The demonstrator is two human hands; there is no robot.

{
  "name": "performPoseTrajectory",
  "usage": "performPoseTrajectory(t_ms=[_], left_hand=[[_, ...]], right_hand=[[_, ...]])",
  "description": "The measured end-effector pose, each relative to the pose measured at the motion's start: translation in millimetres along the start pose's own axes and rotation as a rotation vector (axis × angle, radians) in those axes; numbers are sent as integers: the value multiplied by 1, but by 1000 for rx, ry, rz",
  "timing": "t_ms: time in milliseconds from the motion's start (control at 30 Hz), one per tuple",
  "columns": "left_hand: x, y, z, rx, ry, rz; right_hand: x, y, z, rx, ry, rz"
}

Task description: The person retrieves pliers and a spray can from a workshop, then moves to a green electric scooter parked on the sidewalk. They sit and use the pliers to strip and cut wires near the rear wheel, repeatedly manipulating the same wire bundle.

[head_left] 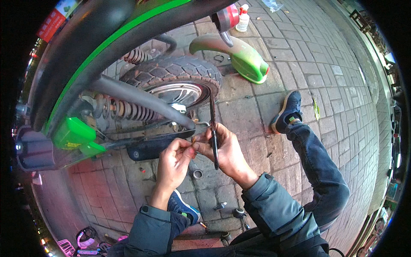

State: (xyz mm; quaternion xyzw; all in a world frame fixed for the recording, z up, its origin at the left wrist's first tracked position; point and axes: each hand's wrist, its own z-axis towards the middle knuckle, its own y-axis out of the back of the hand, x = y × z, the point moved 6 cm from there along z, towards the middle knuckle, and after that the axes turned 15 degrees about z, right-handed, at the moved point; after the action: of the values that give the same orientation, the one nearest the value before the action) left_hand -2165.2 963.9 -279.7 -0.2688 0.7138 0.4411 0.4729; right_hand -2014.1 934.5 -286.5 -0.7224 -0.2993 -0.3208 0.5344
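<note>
In the middle of the picture my two hands meet at the fingertips beside the rear wheel of a scooter. My left hand (174, 162) is closed in a pinch on something small, hidden by the fingers. A long, slim black bar (214, 128) is gripped in my right hand (228, 152), standing nearly lengthwise in the picture; its exact kind I cannot make out. The right thumb and finger also press close to the left fingertips. Just beyond my hands are the black-tyred wheel (175, 73), a dark grey tube (141, 100) of the frame and a rusty coil spring (124, 109).
A green mudguard (248, 62) lies on the paving beyond the wheel, near a white bottle with a red cap (242, 21). Beneath my hands lies a metal ring (197, 174). Small metal parts (220, 206) are scattered near my left shoe (184, 203). The scooter's body (81, 51) overhangs the left.
</note>
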Motion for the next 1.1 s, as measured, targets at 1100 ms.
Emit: performPoseTrajectory(t_ms=[1100], left_hand=[[-3,-6,-4,-192,5,-8]], right_hand=[[8,19,-70,-281,-74,-920]])
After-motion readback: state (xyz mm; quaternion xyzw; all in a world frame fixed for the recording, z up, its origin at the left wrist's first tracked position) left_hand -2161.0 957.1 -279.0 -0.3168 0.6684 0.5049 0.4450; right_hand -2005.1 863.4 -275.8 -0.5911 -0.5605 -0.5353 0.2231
